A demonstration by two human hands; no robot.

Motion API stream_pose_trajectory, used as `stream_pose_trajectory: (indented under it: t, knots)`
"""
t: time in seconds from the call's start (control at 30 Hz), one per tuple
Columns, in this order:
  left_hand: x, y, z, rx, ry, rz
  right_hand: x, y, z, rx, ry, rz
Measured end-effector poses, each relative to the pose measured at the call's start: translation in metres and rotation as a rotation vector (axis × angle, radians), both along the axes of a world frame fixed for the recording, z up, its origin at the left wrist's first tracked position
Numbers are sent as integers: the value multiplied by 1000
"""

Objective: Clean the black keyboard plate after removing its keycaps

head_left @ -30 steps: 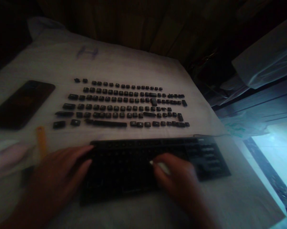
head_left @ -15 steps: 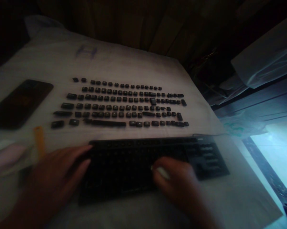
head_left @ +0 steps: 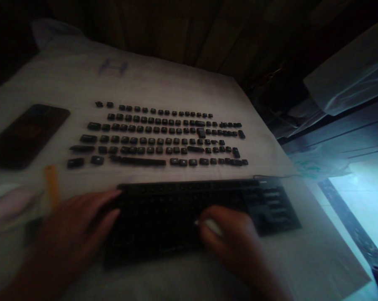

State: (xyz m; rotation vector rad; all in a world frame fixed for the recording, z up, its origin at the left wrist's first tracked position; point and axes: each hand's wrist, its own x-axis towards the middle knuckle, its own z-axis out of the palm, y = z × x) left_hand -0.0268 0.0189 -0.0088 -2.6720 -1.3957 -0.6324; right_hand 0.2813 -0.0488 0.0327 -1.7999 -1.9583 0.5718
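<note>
A black keyboard [head_left: 163, 217] with its key field stripped of most caps lies in front of me, dark and blurred. My left hand [head_left: 72, 225] grips its left end, index finger at the far corner and thumb lower down on the edge. Over the middle of the keyboard, my right hand [head_left: 229, 234] is closed in a pinch round a small pale object [head_left: 212, 227]; a light tip pokes out past the fingers, its kind too blurred to tell. Beyond the keyboard, loose black keycaps [head_left: 151, 130] are laid out in several rows, with a long spacebar [head_left: 143, 161] in the nearest row.
A dark phone [head_left: 28, 136] lies at the left on the white cloth [head_left: 176, 79]. Nearer stand an orange strip [head_left: 52, 186] and a blurred pale bundle [head_left: 13, 205], partly cut off. The keyboard's cable [head_left: 270, 176] runs right. The table's right edge drops to a floor.
My right hand has shifted slightly left over the keyboard with the pale object. My left hand stays on the keyboard's left end.
</note>
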Motion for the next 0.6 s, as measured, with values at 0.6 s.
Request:
stream_pose_trajectory:
  t: [0.6]
  knots:
    - [-2, 1, -5, -11, -32, -7, 18, -2, 1, -18, -114, -73]
